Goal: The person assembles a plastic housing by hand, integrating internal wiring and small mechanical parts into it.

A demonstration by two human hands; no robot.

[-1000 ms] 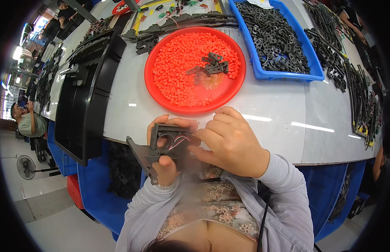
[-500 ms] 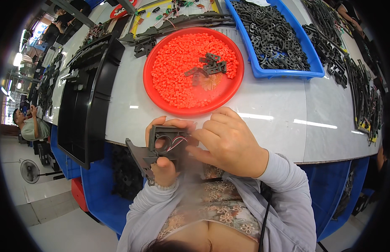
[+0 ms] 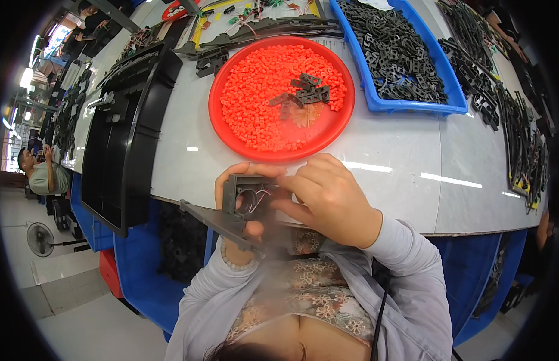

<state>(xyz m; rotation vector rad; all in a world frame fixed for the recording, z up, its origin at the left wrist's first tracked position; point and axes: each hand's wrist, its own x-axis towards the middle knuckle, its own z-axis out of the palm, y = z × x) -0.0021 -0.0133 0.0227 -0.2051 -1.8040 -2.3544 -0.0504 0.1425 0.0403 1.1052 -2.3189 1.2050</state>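
Note:
My left hand (image 3: pixel 237 251) grips a dark grey plastic housing (image 3: pixel 230 195) just off the table's near edge, thumb in front and fingers behind. The part has a square frame with a round opening and a long flat arm slanting down to the right. Thin red and white wires (image 3: pixel 260 201) show inside the frame. My right hand (image 3: pixel 335 206) is at the frame's right side, thumb and fingers bent together in a pinch. A hazy blur covers those fingertips, so what they hold cannot be made out.
Beyond my hands lies a round red tray (image 3: pixel 215 117) of small red-orange pieces, with several dark grey clips (image 3: pixel 312 90) on top. A blue bin (image 3: pixel 415 109) of black parts stands at the far right, a black crate (image 3: pixel 133 162) at the left. Long dark strips (image 3: pixel 273 27) lie behind the tray.
The housing has tilted, and its long arm now slants across below the frame toward the right. Both hands stay close together, my right hand still pinching at the frame's side.

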